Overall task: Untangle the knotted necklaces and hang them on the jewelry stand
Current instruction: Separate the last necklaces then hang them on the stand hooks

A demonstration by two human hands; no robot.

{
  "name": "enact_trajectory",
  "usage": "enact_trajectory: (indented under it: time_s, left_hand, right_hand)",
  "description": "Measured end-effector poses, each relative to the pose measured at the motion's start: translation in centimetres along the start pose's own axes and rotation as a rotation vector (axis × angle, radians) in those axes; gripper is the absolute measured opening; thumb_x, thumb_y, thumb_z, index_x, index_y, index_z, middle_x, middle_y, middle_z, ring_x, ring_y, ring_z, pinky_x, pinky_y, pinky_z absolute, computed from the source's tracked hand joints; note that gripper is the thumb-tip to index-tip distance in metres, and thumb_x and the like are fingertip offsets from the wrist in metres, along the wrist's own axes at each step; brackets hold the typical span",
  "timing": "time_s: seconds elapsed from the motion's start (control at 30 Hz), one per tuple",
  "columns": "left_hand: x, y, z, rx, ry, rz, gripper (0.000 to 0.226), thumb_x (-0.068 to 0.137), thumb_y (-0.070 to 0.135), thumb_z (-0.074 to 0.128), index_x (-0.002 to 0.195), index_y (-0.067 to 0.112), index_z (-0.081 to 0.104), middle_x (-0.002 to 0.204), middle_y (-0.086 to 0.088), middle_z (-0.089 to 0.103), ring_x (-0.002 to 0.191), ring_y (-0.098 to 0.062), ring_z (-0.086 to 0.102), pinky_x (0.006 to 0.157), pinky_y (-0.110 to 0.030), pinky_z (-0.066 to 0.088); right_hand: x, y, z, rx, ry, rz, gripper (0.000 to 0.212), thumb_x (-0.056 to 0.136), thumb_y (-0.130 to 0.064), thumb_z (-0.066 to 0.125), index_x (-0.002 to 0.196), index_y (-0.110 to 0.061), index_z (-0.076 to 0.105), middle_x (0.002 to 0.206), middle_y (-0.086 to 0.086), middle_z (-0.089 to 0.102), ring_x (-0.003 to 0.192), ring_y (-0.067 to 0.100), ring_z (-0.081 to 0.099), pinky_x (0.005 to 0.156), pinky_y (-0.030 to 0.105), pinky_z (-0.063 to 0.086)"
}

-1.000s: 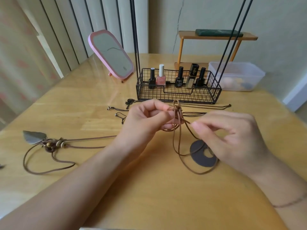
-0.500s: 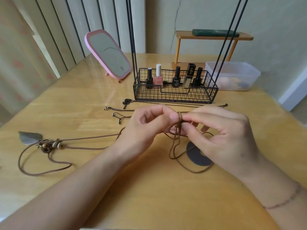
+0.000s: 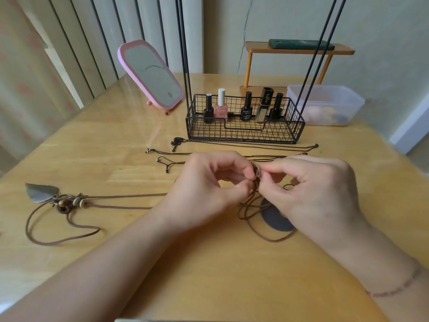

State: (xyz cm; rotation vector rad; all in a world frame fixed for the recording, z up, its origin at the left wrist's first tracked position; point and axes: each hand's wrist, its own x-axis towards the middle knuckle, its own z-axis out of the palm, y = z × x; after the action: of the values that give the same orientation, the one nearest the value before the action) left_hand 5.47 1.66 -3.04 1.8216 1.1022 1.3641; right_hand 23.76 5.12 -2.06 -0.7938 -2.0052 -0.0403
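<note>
The smooth wooden bench point(image 3: 116, 140) carries a black wire-mesh jewelry stand point(image 3: 245, 129) at the far side. Nearer, at centre, the left hand point(image 3: 209, 194) and right hand point(image 3: 311, 194) both pinch one knot point(image 3: 255, 176) in a brown cord necklace point(image 3: 250, 212) — its flat dark disc pendant point(image 3: 276, 219) rests on the bench.

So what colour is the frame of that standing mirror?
Pink, seen clearly in the head view: the oval standing mirror.

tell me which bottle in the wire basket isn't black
The pink nail polish bottle with the white cap, second from the left in the wire basket. The others there are dark with black caps.
</note>
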Motion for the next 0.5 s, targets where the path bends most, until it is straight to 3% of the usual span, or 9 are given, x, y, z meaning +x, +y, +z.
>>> enact_trajectory:
  time_s: [0.13,0.27,0.37,0.5]
  left_hand:
    - [-0.1,0.1,-0.4,0.137,0.039,-0.017,0.011,0.081,0.007,0.071,0.073,0.011,0.065,0.072,-0.003,0.069,0.068,-0.017,0.065,0.069,-0.028,0.055]
    - [0.0,0.6,-0.8,-0.087,0.137,-0.001,0.02,0.084,0.025,0.061,0.082,0.006,0.062,0.08,-0.019,0.063,0.069,-0.029,0.055,0.063,-0.037,0.045]
    - [0.0,0.9,-0.1,-0.064,0.097,-0.002,0.021,0.089,0.029,0.065,0.093,0.009,0.066,0.085,-0.013,0.066,0.073,-0.023,0.058,0.065,-0.036,0.048]
    - [-0.1,0.5,0.2,0.0,0.024,-0.04,0.004,0.087,0.018,0.072,0.088,0.014,0.072,0.08,-0.004,0.071,0.07,-0.017,0.061,0.068,-0.041,0.053]
  right_hand:
    - [0.1,0.2,-0.2,-0.046,0.074,0.048,0.007,0.076,-0.016,0.072,0.074,-0.015,0.079,0.063,-0.003,0.069,0.05,0.01,0.052,0.048,0.031,0.051]
    - [0.2,0.7,-0.6,0.087,0.053,0.004,0.005,0.077,-0.01,0.069,0.075,-0.011,0.075,0.069,-0.003,0.066,0.058,0.007,0.056,0.052,0.025,0.048]
    - [0.0,0.3,-0.2,0.118,-0.007,-0.051,0.006,0.078,-0.013,0.068,0.077,-0.011,0.074,0.071,-0.004,0.065,0.061,0.007,0.056,0.054,0.019,0.044]
    - [0.0,0.3,0.0,0.138,-0.066,-0.019,0.008,0.081,-0.019,0.064,0.079,-0.014,0.07,0.073,-0.007,0.062,0.061,0.005,0.056,0.057,0.011,0.035]
